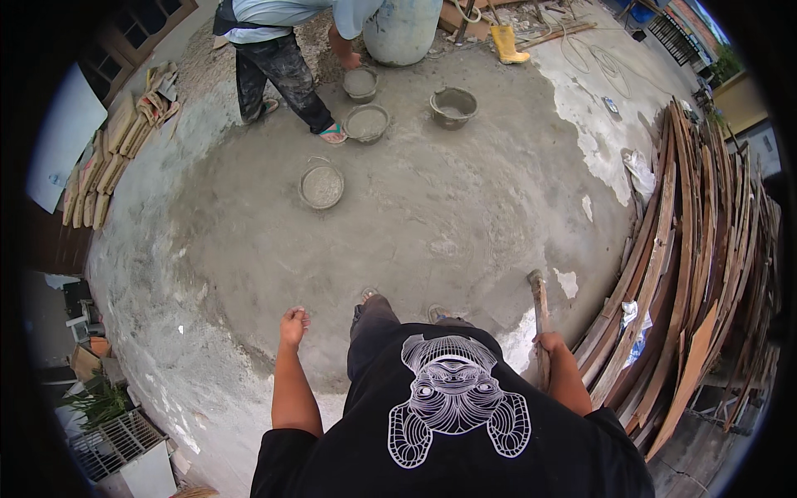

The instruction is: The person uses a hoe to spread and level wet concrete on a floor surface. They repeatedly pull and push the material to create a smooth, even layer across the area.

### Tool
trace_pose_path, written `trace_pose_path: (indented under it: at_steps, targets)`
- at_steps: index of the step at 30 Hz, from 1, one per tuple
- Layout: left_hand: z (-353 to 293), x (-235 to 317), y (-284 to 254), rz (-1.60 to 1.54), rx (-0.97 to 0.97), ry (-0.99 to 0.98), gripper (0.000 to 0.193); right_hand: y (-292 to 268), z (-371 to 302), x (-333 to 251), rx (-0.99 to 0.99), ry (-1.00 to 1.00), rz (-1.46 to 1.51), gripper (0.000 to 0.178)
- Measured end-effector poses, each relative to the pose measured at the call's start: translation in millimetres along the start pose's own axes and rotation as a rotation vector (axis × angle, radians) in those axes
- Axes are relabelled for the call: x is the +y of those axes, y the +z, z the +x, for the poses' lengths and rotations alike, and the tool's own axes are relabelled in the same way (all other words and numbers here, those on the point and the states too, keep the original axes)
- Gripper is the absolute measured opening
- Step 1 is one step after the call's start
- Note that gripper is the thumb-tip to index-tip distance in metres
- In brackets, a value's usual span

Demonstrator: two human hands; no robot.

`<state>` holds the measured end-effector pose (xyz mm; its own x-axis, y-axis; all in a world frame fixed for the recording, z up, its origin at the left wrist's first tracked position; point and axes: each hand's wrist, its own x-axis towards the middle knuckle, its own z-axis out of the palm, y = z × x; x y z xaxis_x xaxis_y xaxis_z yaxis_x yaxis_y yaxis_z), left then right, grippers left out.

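My left hand [295,326] hangs over the wet grey floor with its fingers curled in and nothing visible in them. On the right, my right hand [548,341] is wrapped round a wooden tool handle [541,309], which slants beside my leg; its far end is crusted with grey mortar, and the lower part is partly hidden by my arm. Ahead of me, a bucket [322,206] filled with grey mix stands on the floor. Two more filled buckets, one nearer [368,139] and one farther [363,100], stand beside a co-worker, whose hand [350,61] reaches the farther one.
A bucket with some grey mix [453,124] stands right of the others, near a large drum [403,33]. One yellow boot [506,43] stands at the back. Long planks [672,249] are piled along the right; stacked sacks [106,170] lie at the left.
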<state>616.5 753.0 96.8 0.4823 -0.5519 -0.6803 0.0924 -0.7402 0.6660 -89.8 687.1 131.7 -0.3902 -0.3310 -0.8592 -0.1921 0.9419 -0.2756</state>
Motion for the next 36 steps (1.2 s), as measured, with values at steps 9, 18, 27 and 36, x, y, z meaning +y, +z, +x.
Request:
trace_pose_path:
  at_steps: [9, 18, 27, 36]
  targets:
    - [80, 19, -74, 0.422, -0.173, -0.295, 0.025, 70, -91, 53, 0.12, 0.123, 0.022, 0.017]
    - [119, 98, -3, 0.446, -0.392, 0.062, 0.028, 153, -171, 152, 0.028, 0.347, 0.172, 0.022]
    - [139, 145, 4, 0.58, -0.395, 0.063, 0.024, 200, -197, 176, -0.027, 0.434, 0.302, 0.022]
    - [155, 149, 35, 0.879, -0.508, -0.061, 0.021, 191, -155, 187, -0.033, 0.517, 0.525, 0.023]
